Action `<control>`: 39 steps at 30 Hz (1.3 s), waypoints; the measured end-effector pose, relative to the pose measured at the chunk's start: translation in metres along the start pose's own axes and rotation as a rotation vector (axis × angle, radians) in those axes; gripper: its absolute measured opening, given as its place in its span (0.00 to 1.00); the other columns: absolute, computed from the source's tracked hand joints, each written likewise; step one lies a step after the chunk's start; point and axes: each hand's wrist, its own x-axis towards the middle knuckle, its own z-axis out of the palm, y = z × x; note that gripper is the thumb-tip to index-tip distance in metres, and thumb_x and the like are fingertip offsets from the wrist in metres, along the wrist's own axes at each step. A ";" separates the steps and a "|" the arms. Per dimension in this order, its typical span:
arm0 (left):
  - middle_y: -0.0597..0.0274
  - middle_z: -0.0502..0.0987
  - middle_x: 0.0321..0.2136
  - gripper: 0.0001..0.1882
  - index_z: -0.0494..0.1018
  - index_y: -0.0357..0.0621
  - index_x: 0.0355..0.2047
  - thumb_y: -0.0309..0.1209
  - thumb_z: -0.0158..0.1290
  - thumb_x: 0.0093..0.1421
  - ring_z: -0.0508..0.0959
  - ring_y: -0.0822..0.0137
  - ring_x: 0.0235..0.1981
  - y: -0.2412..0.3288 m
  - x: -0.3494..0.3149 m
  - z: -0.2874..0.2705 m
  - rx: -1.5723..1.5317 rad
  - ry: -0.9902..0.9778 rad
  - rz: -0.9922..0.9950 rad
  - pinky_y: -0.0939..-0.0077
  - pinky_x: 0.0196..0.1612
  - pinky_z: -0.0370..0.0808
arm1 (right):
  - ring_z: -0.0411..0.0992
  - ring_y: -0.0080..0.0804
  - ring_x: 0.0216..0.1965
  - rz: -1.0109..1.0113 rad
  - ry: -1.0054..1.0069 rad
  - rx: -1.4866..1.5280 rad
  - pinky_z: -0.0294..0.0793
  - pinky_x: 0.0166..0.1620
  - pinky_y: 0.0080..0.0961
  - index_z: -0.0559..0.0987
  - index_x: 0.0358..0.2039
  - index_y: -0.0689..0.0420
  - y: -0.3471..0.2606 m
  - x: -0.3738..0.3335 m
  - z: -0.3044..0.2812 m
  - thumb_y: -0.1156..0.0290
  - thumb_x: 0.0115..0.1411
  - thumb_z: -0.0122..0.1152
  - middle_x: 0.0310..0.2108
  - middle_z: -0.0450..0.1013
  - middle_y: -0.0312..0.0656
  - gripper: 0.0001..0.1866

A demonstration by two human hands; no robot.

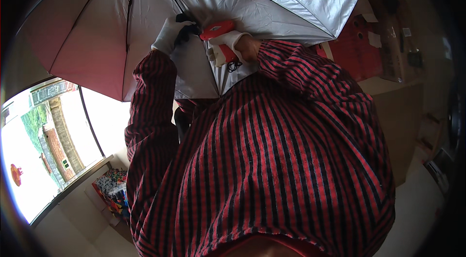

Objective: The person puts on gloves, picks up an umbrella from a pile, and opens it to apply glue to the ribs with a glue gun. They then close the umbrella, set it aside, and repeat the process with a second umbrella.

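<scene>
An open umbrella [291, 4] with a silvery lining and dark ribs spreads in front of my chest. My left hand [174, 32], in a white glove with dark fingers, is closed at a rib and the fabric around it. Just to its right, my right hand [229, 41], in a white glove, wraps round a red and white handheld tool [218, 29]. The tool's red head lies close to the left fingertips and against the lining. A black cord loop [234, 66] hangs below the right hand. The exact contact between tool and umbrella is too small to make out.
At the right stand a red box [357, 48] and a brown carton [399, 33] wrapped in clear plastic. A bright window [48, 140] is at the left. Below it sits a box of colourful small items [114, 190]. The canopy covers much of the far view.
</scene>
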 end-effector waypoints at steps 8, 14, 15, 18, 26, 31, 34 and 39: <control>0.60 0.79 0.19 0.10 0.77 0.34 0.32 0.31 0.56 0.55 0.73 0.73 0.12 0.018 -0.015 0.013 -0.025 0.089 -0.035 0.79 0.14 0.68 | 0.63 0.26 0.17 -0.082 -0.047 0.017 0.60 0.17 0.26 0.69 0.28 0.50 0.006 0.011 0.012 0.68 0.58 0.57 0.20 0.66 0.35 0.05; 0.52 0.78 0.19 0.16 0.76 0.33 0.33 0.36 0.55 0.53 0.78 0.61 0.15 0.046 -0.028 -0.071 0.613 0.295 -0.076 0.66 0.20 0.74 | 0.73 0.30 0.22 -0.281 0.097 -0.199 0.72 0.24 0.28 0.74 0.38 0.57 -0.026 -0.030 0.036 0.67 0.58 0.59 0.24 0.73 0.38 0.10; 0.50 0.78 0.20 0.16 0.76 0.34 0.34 0.37 0.55 0.53 0.79 0.58 0.19 0.039 -0.031 -0.101 0.702 0.376 -0.086 0.63 0.24 0.75 | 0.75 0.31 0.25 -0.455 0.072 -0.274 0.75 0.27 0.28 0.75 0.41 0.59 -0.030 -0.033 0.039 0.66 0.58 0.60 0.26 0.75 0.40 0.13; 0.49 0.79 0.23 0.19 0.75 0.36 0.35 0.41 0.54 0.53 0.80 0.53 0.27 0.003 -0.050 -0.153 0.943 0.599 -0.098 0.59 0.33 0.76 | 0.77 0.30 0.28 -0.695 0.087 -0.346 0.76 0.29 0.28 0.75 0.40 0.60 -0.053 -0.019 0.029 0.65 0.58 0.61 0.29 0.77 0.40 0.13; 0.46 0.79 0.35 0.32 0.67 0.39 0.47 0.50 0.59 0.50 0.79 0.47 0.38 0.003 -0.055 0.043 0.845 0.520 -0.027 0.56 0.40 0.74 | 0.77 0.29 0.28 -0.724 0.090 -0.289 0.77 0.30 0.27 0.77 0.39 0.58 -0.049 -0.029 -0.013 0.66 0.61 0.59 0.29 0.77 0.40 0.11; 0.43 0.79 0.31 0.25 0.66 0.36 0.42 0.43 0.56 0.52 0.80 0.45 0.35 -0.008 -0.040 0.092 0.802 0.481 -0.045 0.53 0.38 0.75 | 0.78 0.32 0.30 -0.611 0.157 -0.229 0.79 0.32 0.30 0.76 0.44 0.58 -0.057 -0.014 -0.016 0.64 0.60 0.61 0.33 0.78 0.43 0.14; 0.50 0.79 0.23 0.19 0.73 0.39 0.35 0.43 0.56 0.54 0.81 0.52 0.28 -0.003 -0.033 0.061 0.734 0.379 0.068 0.58 0.33 0.76 | 0.78 0.30 0.31 -0.616 0.165 -0.253 0.77 0.33 0.29 0.76 0.41 0.60 -0.056 -0.011 -0.015 0.64 0.60 0.61 0.32 0.78 0.41 0.14; 0.49 0.80 0.26 0.17 0.77 0.45 0.34 0.46 0.55 0.55 0.80 0.48 0.32 0.020 -0.019 0.024 0.384 0.550 0.236 0.58 0.36 0.74 | 0.76 0.45 0.35 -1.409 0.508 -1.687 0.73 0.36 0.35 0.78 0.40 0.53 -0.066 0.030 -0.015 0.58 0.59 0.55 0.35 0.77 0.49 0.14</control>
